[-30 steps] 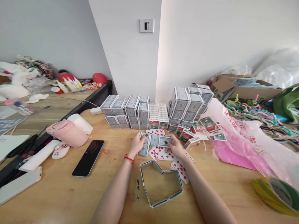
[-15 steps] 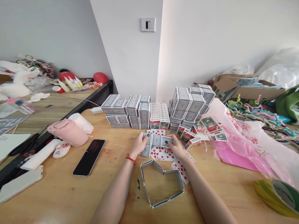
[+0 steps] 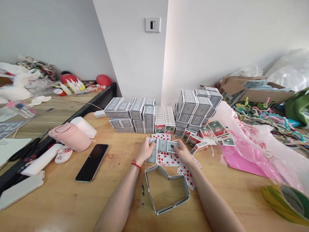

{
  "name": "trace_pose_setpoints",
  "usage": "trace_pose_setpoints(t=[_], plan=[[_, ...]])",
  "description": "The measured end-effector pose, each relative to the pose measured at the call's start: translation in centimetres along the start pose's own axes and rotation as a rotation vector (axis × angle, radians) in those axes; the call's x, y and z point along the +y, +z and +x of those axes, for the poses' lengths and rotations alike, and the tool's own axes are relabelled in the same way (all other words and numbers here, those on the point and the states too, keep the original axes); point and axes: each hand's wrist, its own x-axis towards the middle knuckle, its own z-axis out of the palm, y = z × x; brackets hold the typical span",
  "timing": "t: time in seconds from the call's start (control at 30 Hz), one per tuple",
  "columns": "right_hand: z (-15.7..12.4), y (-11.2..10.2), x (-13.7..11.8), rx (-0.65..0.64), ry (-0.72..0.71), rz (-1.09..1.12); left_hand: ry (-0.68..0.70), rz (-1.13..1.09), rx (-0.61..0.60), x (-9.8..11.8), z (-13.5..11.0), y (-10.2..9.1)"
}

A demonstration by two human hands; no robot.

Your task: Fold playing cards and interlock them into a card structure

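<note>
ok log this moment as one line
left hand: holds card row | right hand: holds card row | nearer body: card outline on table

Pale walls [image 3: 217,38] with white switch plate [image 3: 153,24] behind wooden table [image 3: 62,199].

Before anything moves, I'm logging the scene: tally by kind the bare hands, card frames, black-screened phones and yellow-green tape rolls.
Hands: 2 (left hand, right hand)
Card frame: 1
Black-screened phone: 1
Tape roll: 1
Total: 5
</note>
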Motion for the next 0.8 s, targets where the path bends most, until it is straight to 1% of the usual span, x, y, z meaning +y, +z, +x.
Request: trace_pose_setpoints(t=[0.1,0.17,0.27,0.33,0.4,0.47,0.57,0.67,0.8], plan=[[0.0,0.06,-0.08,0.005,0.009,-0.027,-0.029,-0.096,-0.036,0.2,-0.04,-0.14],[0.0,0.15,-0.16,0.016,0.005,-0.013,-0.055,-0.221,-0.077,0.26,-0.01,-0.22],[0.1,0.33,-0.28,0.062,0.02,0.072,-0.137,-0.435,-0.156,0.33,0.1,-0.33],[0.22,0.42,-0.35,0.107,0.032,0.151,-0.166,-0.532,-0.166,0.37,0.22,-0.45],[0.31,0.46,-0.39,0.128,0.038,0.2,-0.164,-0.587,-0.163,0.38,0.35,-0.59],[0.33,0.43,-0.44,0.104,0.052,0.19,-0.183,-0.623,-0.206,0.31,0.47,-0.7],[0.19,0.37,-0.57,0.017,0.078,0.103,-0.25,-0.652,-0.276,0.09,0.55,-0.7],[0.0,0.42,-0.71,-0.037,0.055,0.009,-0.268,-0.642,-0.268,-0.07,0.54,-0.47],[-0.15,0.87,-0.83,-0.029,0.012,-0.076,-0.251,-0.542,-0.221,0.15,0.47,-0.05]])
